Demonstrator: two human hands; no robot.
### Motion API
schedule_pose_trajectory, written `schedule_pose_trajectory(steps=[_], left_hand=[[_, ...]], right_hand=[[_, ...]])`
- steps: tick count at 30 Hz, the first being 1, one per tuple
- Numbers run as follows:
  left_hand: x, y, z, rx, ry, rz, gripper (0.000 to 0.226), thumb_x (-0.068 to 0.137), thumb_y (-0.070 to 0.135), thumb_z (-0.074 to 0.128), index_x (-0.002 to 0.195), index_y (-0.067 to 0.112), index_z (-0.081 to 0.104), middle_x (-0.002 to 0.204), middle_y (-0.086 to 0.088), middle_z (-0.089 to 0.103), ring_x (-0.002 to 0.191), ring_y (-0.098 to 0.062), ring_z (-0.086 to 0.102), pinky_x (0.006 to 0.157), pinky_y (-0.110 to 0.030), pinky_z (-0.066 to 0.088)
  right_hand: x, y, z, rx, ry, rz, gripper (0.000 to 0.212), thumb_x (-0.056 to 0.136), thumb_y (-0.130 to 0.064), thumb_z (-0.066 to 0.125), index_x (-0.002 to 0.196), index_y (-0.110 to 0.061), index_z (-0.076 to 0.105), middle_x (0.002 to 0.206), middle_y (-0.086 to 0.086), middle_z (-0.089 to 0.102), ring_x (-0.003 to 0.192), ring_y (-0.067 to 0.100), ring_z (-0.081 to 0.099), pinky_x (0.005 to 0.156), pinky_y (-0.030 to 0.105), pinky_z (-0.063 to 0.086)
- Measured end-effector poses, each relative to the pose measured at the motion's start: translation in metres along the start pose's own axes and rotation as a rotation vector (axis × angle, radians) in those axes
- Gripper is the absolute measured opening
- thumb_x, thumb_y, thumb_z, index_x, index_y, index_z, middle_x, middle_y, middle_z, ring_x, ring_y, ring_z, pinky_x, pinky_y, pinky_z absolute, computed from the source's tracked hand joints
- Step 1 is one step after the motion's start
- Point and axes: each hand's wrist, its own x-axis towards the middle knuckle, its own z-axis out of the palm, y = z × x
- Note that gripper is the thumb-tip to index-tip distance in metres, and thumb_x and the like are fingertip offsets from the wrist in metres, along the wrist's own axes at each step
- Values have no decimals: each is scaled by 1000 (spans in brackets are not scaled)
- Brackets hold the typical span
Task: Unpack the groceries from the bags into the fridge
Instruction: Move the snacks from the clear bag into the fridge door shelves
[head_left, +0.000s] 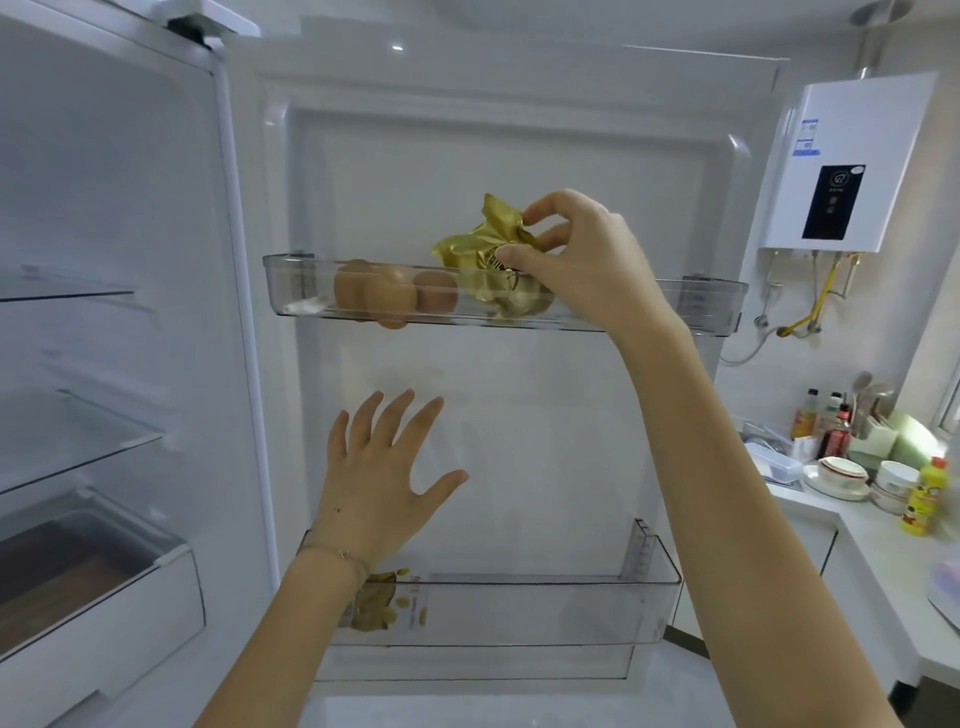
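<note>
The white inner fridge door (519, 171) stands open, carrying two clear plastic door bins. The lower clear bin (545, 613) holds a printed packet with yellow pieces (384, 608) at its left end. The upper clear bin (701, 306) is where the work is: the step in hand looks like stowing a grocery item there. The right hand (582, 254) pinches the crumpled top of a gold foil packet (483, 254), whose base sits inside the bin near its middle. The left hand (384, 478) hovers below with fingers spread wide, holding nothing. Three brown eggs (389, 296) lie just beside the packet, toward the bin's left end. The next move probably calls for settling the packet without nudging the eggs, then letting go.
</note>
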Motion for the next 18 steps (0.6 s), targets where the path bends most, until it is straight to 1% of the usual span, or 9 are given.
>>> schedule_pose_trajectory(steps=[3, 6, 9, 11, 12, 14, 16, 18], left_hand=[[1, 1, 1, -10, 1, 10, 77, 82, 76, 29, 145, 32, 39, 148, -1, 42, 140, -32, 32, 113, -56, 22], [2, 2, 3, -20, 1, 18, 78, 82, 76, 29, 145, 31, 40, 147, -1, 43, 139, -33, 34, 112, -56, 24], [4, 3, 5, -29, -13, 26, 79, 82, 77, 27, 145, 32, 38, 148, -1, 42, 140, -32, 32, 113, -55, 22], [4, 3, 7, -33, -16, 38, 78, 82, 77, 26, 145, 32, 38, 148, -2, 43, 139, -33, 33, 113, -55, 23], [4, 3, 7, -36, -16, 44, 77, 83, 77, 27, 144, 32, 38, 147, -2, 43, 139, -33, 34, 113, -56, 23], [5, 3, 9, -43, -16, 55, 77, 83, 77, 29, 144, 32, 38, 147, -2, 43, 139, -33, 34, 113, -56, 23], [5, 5, 10, -49, -18, 61, 77, 83, 76, 29, 145, 32, 38, 148, -2, 42, 139, -32, 33, 113, -55, 22], [5, 8, 11, -63, -23, 70, 77, 83, 76, 29, 145, 32, 38, 148, -1, 41, 140, -31, 31, 114, -55, 20]], right_hand=[[-1, 1, 3, -35, 7, -13, 37, 83, -50, 68, 113, -31, 60, 91, -11, 71, 77, 11, 64, 69, 28, 49], [-4, 2, 4, -145, 9, -46, 30, 93, -48, 54, 118, -33, 59, 96, -14, 69, 78, 11, 60, 70, 27, 41], [-8, 1, 6, -276, 11, -69, 35, 99, -48, 41, 122, -29, 59, 94, -9, 71, 87, 16, 62, 72, 27, 39], [-9, 2, 8, -339, 37, -82, 39, 100, -48, 38, 124, -27, 60, 93, -4, 71, 89, 20, 63, 72, 28, 40], [-9, 3, 10, -350, 66, -96, 40, 100, -48, 38, 124, -26, 61, 93, -3, 72, 90, 21, 64, 73, 28, 42], [-13, 6, 14, -323, 157, -156, 42, 99, -48, 43, 125, -22, 61, 101, -2, 72, 97, 21, 65, 83, 32, 45], [-19, 10, 17, -283, 246, -227, 45, 95, -49, 48, 127, -19, 61, 113, -2, 70, 108, 23, 61, 94, 38, 42], [-28, 14, 17, -275, 301, -261, 46, 93, -48, 53, 128, -20, 60, 122, -3, 66, 117, 23, 56, 100, 41, 37]])
